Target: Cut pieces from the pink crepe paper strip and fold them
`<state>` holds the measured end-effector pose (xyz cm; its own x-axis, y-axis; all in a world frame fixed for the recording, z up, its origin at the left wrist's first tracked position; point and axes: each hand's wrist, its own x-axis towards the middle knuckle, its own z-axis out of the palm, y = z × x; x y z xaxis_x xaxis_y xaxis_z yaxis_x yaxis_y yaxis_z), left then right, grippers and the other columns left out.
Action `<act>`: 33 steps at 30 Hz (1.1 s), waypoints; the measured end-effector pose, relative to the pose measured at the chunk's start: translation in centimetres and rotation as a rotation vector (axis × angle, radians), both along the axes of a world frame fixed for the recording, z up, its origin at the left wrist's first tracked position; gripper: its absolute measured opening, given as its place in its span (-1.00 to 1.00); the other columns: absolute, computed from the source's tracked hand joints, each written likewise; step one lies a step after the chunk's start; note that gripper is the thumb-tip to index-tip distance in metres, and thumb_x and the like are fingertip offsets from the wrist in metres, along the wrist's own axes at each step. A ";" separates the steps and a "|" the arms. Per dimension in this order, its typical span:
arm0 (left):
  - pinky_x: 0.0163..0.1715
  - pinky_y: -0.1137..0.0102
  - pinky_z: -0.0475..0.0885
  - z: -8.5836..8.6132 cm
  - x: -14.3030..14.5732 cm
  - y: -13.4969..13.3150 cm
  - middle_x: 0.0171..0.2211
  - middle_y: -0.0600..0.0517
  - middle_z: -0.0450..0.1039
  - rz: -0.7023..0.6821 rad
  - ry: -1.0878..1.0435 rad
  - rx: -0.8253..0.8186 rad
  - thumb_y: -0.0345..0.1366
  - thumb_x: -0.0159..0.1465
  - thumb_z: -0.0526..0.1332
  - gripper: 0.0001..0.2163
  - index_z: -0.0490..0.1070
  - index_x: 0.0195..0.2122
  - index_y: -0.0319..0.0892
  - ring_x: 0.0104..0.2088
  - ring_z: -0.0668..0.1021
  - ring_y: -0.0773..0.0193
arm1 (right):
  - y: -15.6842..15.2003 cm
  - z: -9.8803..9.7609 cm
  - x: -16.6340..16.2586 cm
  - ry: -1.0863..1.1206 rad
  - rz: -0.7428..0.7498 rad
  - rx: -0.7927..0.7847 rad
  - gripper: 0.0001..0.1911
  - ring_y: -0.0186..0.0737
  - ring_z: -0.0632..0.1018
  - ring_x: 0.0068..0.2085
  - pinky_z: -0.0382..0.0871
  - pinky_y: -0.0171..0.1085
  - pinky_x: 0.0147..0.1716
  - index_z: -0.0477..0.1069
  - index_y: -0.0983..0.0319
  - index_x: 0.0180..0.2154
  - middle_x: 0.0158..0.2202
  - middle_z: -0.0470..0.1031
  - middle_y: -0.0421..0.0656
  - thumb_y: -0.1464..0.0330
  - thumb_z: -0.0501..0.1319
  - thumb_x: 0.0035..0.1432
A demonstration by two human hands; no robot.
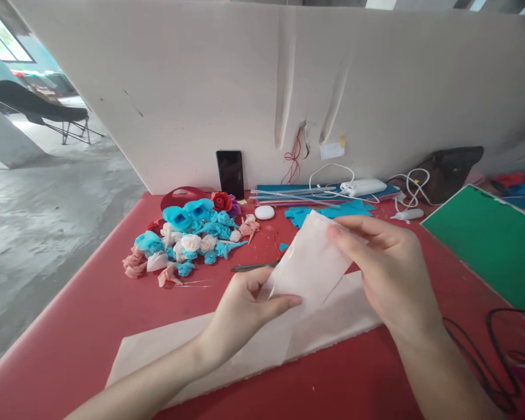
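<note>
Both my hands hold a small folded piece of thin white paper (pixel 312 256) above the table. My left hand (pixel 249 303) pinches its lower left edge, thumb on top and fingers behind. My right hand (pixel 385 262) grips the upper right edge between thumb and fingers. Underneath lies a long folded strip of pale pinkish-white paper (pixel 179 344), stretching across the table below my forearm and hands. A dark tool, perhaps scissors (pixel 251 267), is partly hidden behind my left hand. Cut pieces of blue paper (pixel 354 209) lie just beyond the white piece.
A pile of blue, white and pink paper flowers (pixel 192 233) sits at the left. Behind it a phone (pixel 230 174) leans on the wall, near a white oval case (pixel 265 212). Cables and a white power strip (pixel 363 186) lie at the back; a green board (pixel 485 245) stands right.
</note>
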<state>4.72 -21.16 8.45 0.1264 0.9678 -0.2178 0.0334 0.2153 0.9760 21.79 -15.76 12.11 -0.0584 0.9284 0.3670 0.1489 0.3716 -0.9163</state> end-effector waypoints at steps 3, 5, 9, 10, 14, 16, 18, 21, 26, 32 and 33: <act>-0.47 0.49 0.36 0.2 -0.3 0.2 -0.48 0.05 0.49 0.009 0.061 0.011 -0.16 -0.04 0.35 -0.76 0.51 -0.46 -0.25 -0.46 0.46 0.29 | -0.2 0.1 0.0 0.013 0.005 0.018 -0.89 -0.26 0.50 -0.45 0.40 -0.30 -0.52 0.51 0.10 -0.43 -0.48 0.50 -0.21 0.22 0.30 0.02; -0.48 0.49 0.36 0.4 -0.4 0.2 -0.49 0.04 0.49 0.012 0.070 0.006 -0.15 -0.04 0.35 -0.75 0.52 -0.47 -0.26 -0.48 0.45 0.29 | -0.2 0.1 0.0 0.016 0.004 0.034 -0.91 -0.26 0.50 -0.45 0.39 -0.30 -0.52 0.51 0.09 -0.42 -0.48 0.50 -0.22 0.23 0.29 0.03; -0.50 0.48 0.36 0.3 -0.3 0.1 -0.53 0.03 0.48 0.018 0.058 -0.013 -0.15 -0.05 0.35 -0.76 0.52 -0.51 -0.27 -0.50 0.45 0.29 | -0.2 0.0 0.0 -0.026 -0.045 0.074 -0.91 -0.29 0.50 -0.46 0.39 -0.33 -0.52 0.52 0.09 -0.40 -0.47 0.51 -0.23 0.23 0.29 0.03; -0.51 0.48 0.36 0.3 -0.3 0.1 -0.54 0.03 0.48 0.023 0.056 -0.015 -0.16 -0.05 0.34 -0.76 0.51 -0.51 -0.27 -0.51 0.45 0.30 | -0.2 0.0 0.0 -0.040 -0.062 0.082 -0.89 -0.29 0.50 -0.46 0.38 -0.33 -0.53 0.52 0.10 -0.40 -0.47 0.51 -0.24 0.22 0.29 0.03; -0.57 0.50 0.34 0.4 -0.2 -0.1 -0.57 0.04 0.45 0.018 0.066 -0.031 -0.15 -0.04 0.33 -0.76 0.50 -0.53 -0.27 -0.55 0.43 0.33 | -0.3 0.1 -0.2 -0.078 -0.101 0.104 -0.86 -0.33 0.49 -0.47 0.36 -0.37 -0.54 0.51 0.13 -0.42 -0.47 0.51 -0.25 0.21 0.27 0.04; -0.59 0.52 0.32 0.5 -0.3 0.0 -0.58 0.05 0.43 0.010 0.079 -0.040 -0.14 -0.04 0.33 -0.75 0.49 -0.54 -0.27 -0.57 0.41 0.35 | -0.3 0.2 -0.2 -0.088 -0.111 0.121 -0.87 -0.35 0.47 -0.48 0.34 -0.38 -0.56 0.50 0.12 -0.43 -0.48 0.50 -0.26 0.22 0.26 0.05; -0.62 0.53 0.29 0.5 -0.3 0.0 -0.60 0.05 0.41 0.009 0.097 -0.045 -0.13 -0.04 0.32 -0.74 0.48 -0.56 -0.27 -0.59 0.40 0.37 | -0.3 0.3 -0.2 -0.103 -0.126 0.135 -0.87 -0.36 0.45 -0.50 0.32 -0.39 -0.58 0.50 0.12 -0.44 -0.49 0.50 -0.27 0.23 0.26 0.05; -0.63 0.54 0.27 0.4 -0.4 0.1 -0.62 0.06 0.39 0.009 0.117 -0.049 -0.11 -0.04 0.32 -0.73 0.48 -0.57 -0.27 -0.59 0.39 0.37 | -0.4 0.3 -0.2 -0.121 -0.145 0.157 -0.88 -0.36 0.45 -0.50 0.30 -0.38 -0.59 0.50 0.12 -0.44 -0.49 0.49 -0.27 0.24 0.26 0.06; -0.63 0.53 0.27 0.3 -0.3 0.1 -0.62 0.06 0.37 0.008 0.090 -0.042 -0.11 -0.05 0.33 -0.73 0.47 -0.58 -0.27 -0.61 0.36 0.39 | -0.6 0.3 -0.2 -0.140 -0.155 0.162 -0.86 -0.34 0.45 -0.50 0.29 -0.37 -0.61 0.50 0.14 -0.43 -0.50 0.48 -0.25 0.23 0.24 0.07; -0.61 0.52 0.29 0.3 -0.5 0.4 -0.58 0.04 0.40 0.007 0.084 -0.048 -0.13 -0.07 0.33 -0.74 0.48 -0.58 -0.27 -0.58 0.41 0.35 | -0.1 0.7 0.1 -0.159 -0.127 0.149 -0.88 -0.35 0.46 -0.51 0.30 -0.38 -0.58 0.49 0.13 -0.47 -0.51 0.49 -0.26 0.26 0.24 0.06; -0.61 0.52 0.30 0.3 -0.5 0.4 -0.57 0.03 0.42 0.000 0.091 -0.056 -0.13 -0.07 0.34 -0.74 0.48 -0.59 -0.28 -0.57 0.42 0.34 | 0.0 0.8 0.2 -0.162 -0.095 0.129 -0.88 -0.35 0.46 -0.50 0.31 -0.38 -0.57 0.49 0.12 -0.47 -0.51 0.49 -0.26 0.26 0.25 0.06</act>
<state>4.20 -20.73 8.74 0.1038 0.9539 -0.2817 0.1209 0.2691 0.9555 21.98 -15.75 12.91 -0.0405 0.8787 0.4757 0.3301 0.4611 -0.8236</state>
